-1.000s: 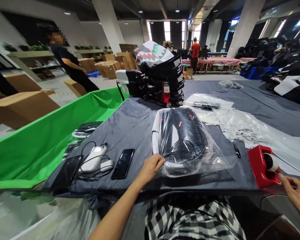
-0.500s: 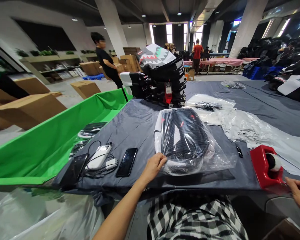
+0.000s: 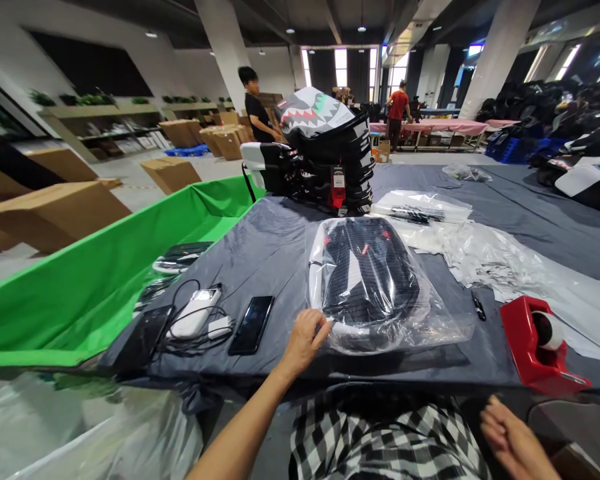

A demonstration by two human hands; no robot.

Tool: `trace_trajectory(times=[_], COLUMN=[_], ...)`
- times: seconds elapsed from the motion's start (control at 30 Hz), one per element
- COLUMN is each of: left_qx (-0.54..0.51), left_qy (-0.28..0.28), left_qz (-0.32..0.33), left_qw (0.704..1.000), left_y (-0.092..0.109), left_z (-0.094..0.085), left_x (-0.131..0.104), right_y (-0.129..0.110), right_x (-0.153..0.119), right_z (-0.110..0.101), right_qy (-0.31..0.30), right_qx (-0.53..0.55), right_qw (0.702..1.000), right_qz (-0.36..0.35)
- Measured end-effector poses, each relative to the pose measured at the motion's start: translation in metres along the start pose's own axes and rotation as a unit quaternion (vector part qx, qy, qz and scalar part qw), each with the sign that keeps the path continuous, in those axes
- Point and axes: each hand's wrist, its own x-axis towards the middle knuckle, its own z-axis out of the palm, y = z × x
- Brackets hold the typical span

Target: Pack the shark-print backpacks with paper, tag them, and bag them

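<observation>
A black backpack with white and red trim (image 3: 365, 273) lies on the table inside a clear plastic bag (image 3: 443, 327). My left hand (image 3: 305, 337) is closed at the bag's near left corner, pinching its edge. Low on the right, in front of the table edge, my right hand (image 3: 515, 437) has its fingers curled together. Anything between those fingertips is too small to make out. A red tape dispenser (image 3: 535, 353) with a roll of tape stands on the table beyond the right hand.
A phone (image 3: 253, 325) and a white power bank (image 3: 196, 313) with cables lie left of the bag. Behind rises a stack of backpacks (image 3: 330, 147). Flat plastic bags (image 3: 495, 257) and a black marker (image 3: 479, 305) lie right. A green fabric bin (image 3: 105, 287) borders the left side.
My right hand has left the tape dispenser, moving left and down to the table's front edge. My left hand stays at the bag's corner. A person in black behind has moved right.
</observation>
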Motion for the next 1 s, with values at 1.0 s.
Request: trace_trajectory(times=[1.0], left_qx=[-0.093], left_qy=[-0.045], left_qz=[-0.049], left_qw=[0.993], left_y=[-0.001], left_z=[-0.005], left_x=[0.015], right_y=[-0.147], right_x=[0.114], right_z=[0.271], right_qy=[-0.337], right_qx=[-0.645], right_qw=[0.597], right_qz=[-0.338])
